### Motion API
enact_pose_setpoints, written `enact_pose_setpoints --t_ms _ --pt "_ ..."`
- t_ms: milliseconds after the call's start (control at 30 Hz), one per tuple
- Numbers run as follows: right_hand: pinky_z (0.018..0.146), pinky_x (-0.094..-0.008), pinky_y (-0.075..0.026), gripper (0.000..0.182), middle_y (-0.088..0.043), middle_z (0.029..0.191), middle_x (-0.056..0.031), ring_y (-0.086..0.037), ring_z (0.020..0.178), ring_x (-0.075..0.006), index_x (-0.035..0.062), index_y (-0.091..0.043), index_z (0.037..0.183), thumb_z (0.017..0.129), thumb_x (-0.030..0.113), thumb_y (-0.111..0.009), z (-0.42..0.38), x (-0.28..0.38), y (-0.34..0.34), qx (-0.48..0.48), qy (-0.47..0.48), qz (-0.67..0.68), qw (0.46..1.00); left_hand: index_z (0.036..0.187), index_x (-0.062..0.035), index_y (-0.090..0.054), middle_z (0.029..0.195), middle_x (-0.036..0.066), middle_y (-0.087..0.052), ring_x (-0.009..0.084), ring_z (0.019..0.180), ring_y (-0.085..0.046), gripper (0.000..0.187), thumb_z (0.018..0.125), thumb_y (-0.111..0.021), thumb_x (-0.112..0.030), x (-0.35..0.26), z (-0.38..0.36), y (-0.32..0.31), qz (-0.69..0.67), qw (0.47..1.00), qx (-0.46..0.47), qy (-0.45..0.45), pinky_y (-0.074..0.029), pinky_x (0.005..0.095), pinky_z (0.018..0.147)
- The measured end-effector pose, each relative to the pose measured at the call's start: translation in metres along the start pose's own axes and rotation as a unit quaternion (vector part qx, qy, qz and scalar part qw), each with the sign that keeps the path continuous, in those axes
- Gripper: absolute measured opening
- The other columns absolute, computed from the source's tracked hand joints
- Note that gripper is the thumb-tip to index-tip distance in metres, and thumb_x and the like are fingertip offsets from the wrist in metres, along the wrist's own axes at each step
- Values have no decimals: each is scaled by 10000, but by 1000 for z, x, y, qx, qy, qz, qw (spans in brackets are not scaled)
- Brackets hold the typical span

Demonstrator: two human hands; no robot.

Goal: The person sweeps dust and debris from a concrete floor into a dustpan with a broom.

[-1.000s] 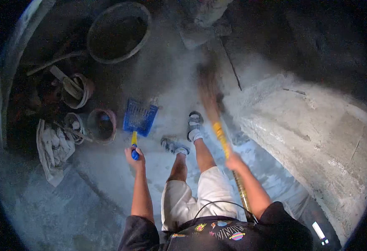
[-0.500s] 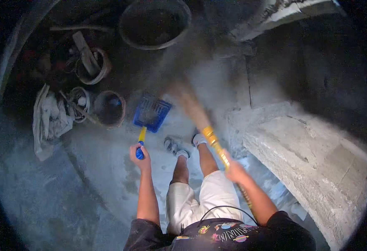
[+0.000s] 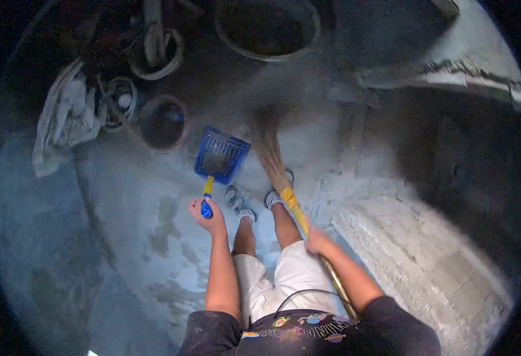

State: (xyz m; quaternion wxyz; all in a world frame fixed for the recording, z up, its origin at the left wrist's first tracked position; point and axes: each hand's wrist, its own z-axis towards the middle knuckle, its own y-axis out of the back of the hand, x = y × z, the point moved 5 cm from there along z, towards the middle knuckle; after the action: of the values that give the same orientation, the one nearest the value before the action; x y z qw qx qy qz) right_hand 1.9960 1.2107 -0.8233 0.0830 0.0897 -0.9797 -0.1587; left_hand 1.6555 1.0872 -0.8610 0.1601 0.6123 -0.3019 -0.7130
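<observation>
My left hand (image 3: 208,215) is closed around the blue and yellow handle of a blue dustpan (image 3: 222,155), which lies low over the floor with some dark debris in it. My right hand (image 3: 320,240) grips the yellow handle of a long broom (image 3: 270,154). The broom's brown bristles point away from me, to the right of the dustpan, and their dark tips blur into the floor. My feet in sandals stand just below the dustpan and bristles.
Left of the dustpan is a round bucket (image 3: 162,123), with a pale crumpled sack (image 3: 70,115) farther left. A large round tub (image 3: 269,57) and another bucket (image 3: 156,74) stand beyond. A rough concrete ledge (image 3: 415,255) runs along the right.
The view has shifted, and the buckets and tub appear farther up. The broom is more upright and less blurred, its bristles nearer the dustpan's right side. Both hands keep their holds.
</observation>
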Motion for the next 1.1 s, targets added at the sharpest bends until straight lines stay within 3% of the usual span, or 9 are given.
enact_pose_setpoints --t_ms 167,233,367,433,567,633,700,900,1100 --pt "843 -464 -462 908 -586 1067 -281 -569 990 -428 124 -84 1453 691 64 -575 -60 26 33 21 -11 7 1000 846 31 -583 908 155 -530 307 854 -541 111 797 -600 -66 -2 27 5 -18 1000 0 -7 -445 383 768" --pt "859 -452 -457 885 -573 1091 -292 -557 1015 -438 132 -109 1453 696 57 -562 -73 13 63 -107 47 75 990 829 50 -579 850 147 -540 301 815 -553 106 802 -594 -51 0 30 10 -41 999 11 22 -447 370 749" --pt "955 -391 -407 822 -480 1246 -294 -487 1156 -406 104 -159 1448 716 29 -526 -43 -8 146 -243 36 116 962 811 57 -584 806 144 -544 289 781 -556 106 805 -593 -48 -3 17 31 -3 1000 -13 -2 -444 362 727" --pt "903 -409 -439 793 -549 1157 -281 -549 1073 -397 120 -187 1441 719 17 -497 23 -34 186 -351 86 79 929 804 54 -595 799 143 -544 287 763 -550 99 802 -595 -45 -10 10 39 -2 995 -51 80 -440 360 710" --pt "827 -429 -481 661 -603 1018 -265 -584 980 -412 66 -306 1351 723 68 -511 100 31 250 -228 -20 195 954 815 48 -596 800 139 -541 285 747 -544 93 804 -595 -44 -13 3 35 13 994 -79 78 -437 363 699" --pt "775 -447 -490 812 -614 977 -267 -613 928 -379 77 -195 1415 697 95 -573 157 17 212 -286 6 5 958 817 44 -589 804 141 -540 284 748 -541 92 810 -592 -48 -9 -6 30 39 993 -78 77 -435 366 700" --pt "792 -457 -485 823 -606 994 -274 -599 937 -401 76 -188 1415 691 98 -578 153 48 169 -225 50 3 973 818 41 -585 812 142 -541 283 753 -541 93 814 -590 -51 -9 -1 18 34 995 -73 65 -435 370 701" --pt "800 -478 -474 874 -605 1004 -267 -591 932 -420 130 -136 1436 688 33 -578 59 40 17 -28 88 -137 986 816 33 -581 810 138 -530 279 759 -535 92 820 -586 -59 3 4 14 42 998 -43 34 -433 373 701" --pt "754 -488 -481 946 -625 920 -255 -606 856 -425 181 -74 1457 676 34 -588 -60 54 14 100 50 -127 986 826 39 -586 809 134 -527 270 747 -538 86 815 -589 -47 17 11 27 24 997 -42 58 -436 360 681"
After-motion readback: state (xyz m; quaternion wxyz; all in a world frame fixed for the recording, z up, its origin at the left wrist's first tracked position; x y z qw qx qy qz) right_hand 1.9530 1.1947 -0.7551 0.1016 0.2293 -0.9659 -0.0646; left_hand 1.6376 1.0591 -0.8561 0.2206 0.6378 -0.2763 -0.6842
